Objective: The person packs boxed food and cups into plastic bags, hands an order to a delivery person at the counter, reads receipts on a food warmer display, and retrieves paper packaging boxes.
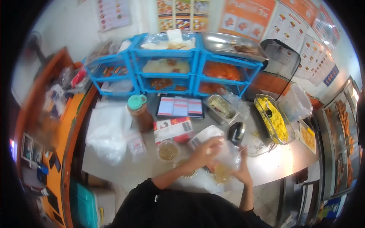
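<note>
Between my two hands is a clear plastic bag (230, 155) with something yellowish, perhaps a liquid, low in it. My left hand (205, 152) is closed, its fingertips pinching the bag's upper left side. On the other side, my right hand (243, 171) curves around the bag's edge with thumb and fingers. A round clear tub (168, 151) of brownish food stands left of my left hand, and another round container beneath my left wrist is mostly covered. Behind the bag lies a white printed paper (207, 135). Motion blurs the fingertips.
A blue rack (164, 54) holding food trays spans the back. Before it are a tablet (180, 107), a green-lidded jug (140, 114), a red-and-white box (173, 130) and a metal tray (221, 109). Yellow food fills a tray (274, 118) at right; plastic bags (108, 140) lie left.
</note>
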A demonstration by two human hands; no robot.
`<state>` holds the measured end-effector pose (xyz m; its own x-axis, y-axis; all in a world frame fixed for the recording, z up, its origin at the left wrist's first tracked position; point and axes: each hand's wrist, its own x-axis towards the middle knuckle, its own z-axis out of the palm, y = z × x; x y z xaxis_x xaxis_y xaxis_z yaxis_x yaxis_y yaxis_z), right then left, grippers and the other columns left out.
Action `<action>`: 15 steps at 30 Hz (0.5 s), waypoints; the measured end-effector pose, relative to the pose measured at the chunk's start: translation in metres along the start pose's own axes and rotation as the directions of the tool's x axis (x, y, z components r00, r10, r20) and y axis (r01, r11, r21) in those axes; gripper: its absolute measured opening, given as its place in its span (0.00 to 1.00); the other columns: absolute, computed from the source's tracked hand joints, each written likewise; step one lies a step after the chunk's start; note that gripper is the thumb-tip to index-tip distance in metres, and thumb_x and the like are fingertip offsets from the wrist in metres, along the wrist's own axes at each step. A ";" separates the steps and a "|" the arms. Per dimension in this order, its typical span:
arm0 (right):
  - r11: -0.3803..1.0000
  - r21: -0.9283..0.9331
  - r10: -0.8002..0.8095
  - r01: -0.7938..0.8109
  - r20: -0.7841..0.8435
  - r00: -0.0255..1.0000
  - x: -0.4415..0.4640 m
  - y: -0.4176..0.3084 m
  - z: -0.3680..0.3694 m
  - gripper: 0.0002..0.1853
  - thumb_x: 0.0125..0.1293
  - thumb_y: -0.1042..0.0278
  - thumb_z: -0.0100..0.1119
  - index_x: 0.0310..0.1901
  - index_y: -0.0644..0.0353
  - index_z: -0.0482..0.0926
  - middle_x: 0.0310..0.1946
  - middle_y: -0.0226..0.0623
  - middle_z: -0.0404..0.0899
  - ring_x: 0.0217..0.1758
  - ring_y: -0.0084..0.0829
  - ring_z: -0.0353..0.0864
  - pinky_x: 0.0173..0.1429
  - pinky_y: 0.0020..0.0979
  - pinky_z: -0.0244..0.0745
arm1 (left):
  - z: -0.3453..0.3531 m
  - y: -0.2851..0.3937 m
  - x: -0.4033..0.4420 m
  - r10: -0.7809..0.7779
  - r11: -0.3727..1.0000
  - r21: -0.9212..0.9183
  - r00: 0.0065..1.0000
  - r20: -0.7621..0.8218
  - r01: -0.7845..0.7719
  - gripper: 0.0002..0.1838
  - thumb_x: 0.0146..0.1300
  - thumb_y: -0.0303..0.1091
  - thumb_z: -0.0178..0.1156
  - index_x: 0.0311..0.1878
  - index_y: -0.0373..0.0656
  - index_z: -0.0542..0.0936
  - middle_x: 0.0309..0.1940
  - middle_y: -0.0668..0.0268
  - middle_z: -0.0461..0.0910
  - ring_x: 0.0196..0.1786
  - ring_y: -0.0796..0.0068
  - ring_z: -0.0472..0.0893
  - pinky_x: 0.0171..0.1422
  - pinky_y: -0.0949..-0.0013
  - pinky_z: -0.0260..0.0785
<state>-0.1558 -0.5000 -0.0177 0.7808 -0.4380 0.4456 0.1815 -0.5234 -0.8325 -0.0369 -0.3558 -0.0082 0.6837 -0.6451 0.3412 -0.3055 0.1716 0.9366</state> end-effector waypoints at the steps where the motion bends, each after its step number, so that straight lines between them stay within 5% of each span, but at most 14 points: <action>1: 1.000 0.001 0.001 -0.001 0.020 1.000 -0.003 0.001 0.010 0.18 0.52 0.68 0.54 0.44 0.64 0.65 0.41 0.39 0.68 0.50 0.30 0.65 0.56 0.33 0.58 | -0.020 0.004 -0.011 0.035 0.998 0.053 0.998 -0.052 -0.032 0.15 0.56 0.29 0.52 0.48 0.39 0.68 0.43 0.63 0.72 0.41 0.76 0.74 0.46 0.75 0.65; 4: 0.978 -0.187 0.125 -0.087 0.202 0.971 0.006 0.028 0.027 0.16 0.51 0.68 0.53 0.41 0.64 0.67 0.37 0.40 0.71 0.42 0.29 0.70 0.48 0.31 0.65 | -0.074 -0.021 -0.056 -0.080 0.995 0.020 0.913 -0.401 0.096 0.11 0.58 0.30 0.50 0.44 0.39 0.70 0.39 0.65 0.72 0.40 0.79 0.73 0.44 0.77 0.64; 6: 0.992 0.007 0.128 -0.129 0.090 0.988 0.021 0.043 0.021 0.11 0.51 0.73 0.50 0.37 0.64 0.69 0.30 0.40 0.73 0.35 0.27 0.72 0.39 0.30 0.67 | -0.107 -0.012 -0.088 -0.188 0.982 -0.096 0.821 -0.540 0.163 0.10 0.59 0.31 0.50 0.44 0.40 0.70 0.36 0.67 0.72 0.37 0.80 0.72 0.43 0.78 0.63; 10: 0.967 0.073 0.244 -0.243 -0.003 0.970 0.033 0.012 0.019 0.08 0.52 0.70 0.49 0.32 0.64 0.71 0.26 0.39 0.72 0.31 0.25 0.70 0.34 0.26 0.64 | -0.135 0.000 -0.150 -0.281 0.960 -0.198 0.649 -0.707 0.200 0.09 0.59 0.29 0.49 0.42 0.38 0.69 0.33 0.68 0.71 0.37 0.80 0.71 0.46 0.78 0.62; 12: 0.956 -0.243 -0.204 0.165 -0.146 0.968 0.047 -0.006 0.008 0.11 0.54 0.63 0.48 0.30 0.64 0.71 0.26 0.37 0.72 0.27 0.23 0.69 0.31 0.24 0.64 | -0.135 0.002 -0.166 -0.297 0.955 -0.215 0.634 -0.714 0.205 0.09 0.59 0.28 0.49 0.42 0.37 0.69 0.33 0.67 0.71 0.37 0.80 0.72 0.46 0.77 0.62; 15: 0.907 -0.373 -0.288 0.195 -0.212 0.934 0.059 -0.028 -0.050 0.17 0.56 0.56 0.46 0.32 0.64 0.71 0.29 0.38 0.71 0.31 0.28 0.69 0.35 0.28 0.66 | -0.133 0.005 -0.176 -0.302 0.952 -0.247 0.675 -0.673 0.180 0.08 0.59 0.27 0.49 0.41 0.37 0.69 0.34 0.65 0.71 0.38 0.79 0.72 0.46 0.76 0.63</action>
<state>-0.1448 -0.5477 0.0480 0.5505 -0.4131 0.7254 0.0935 -0.8330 -0.5453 -0.0706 -0.1423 -0.0529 0.9999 0.0135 0.0015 -0.0046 0.2310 0.9730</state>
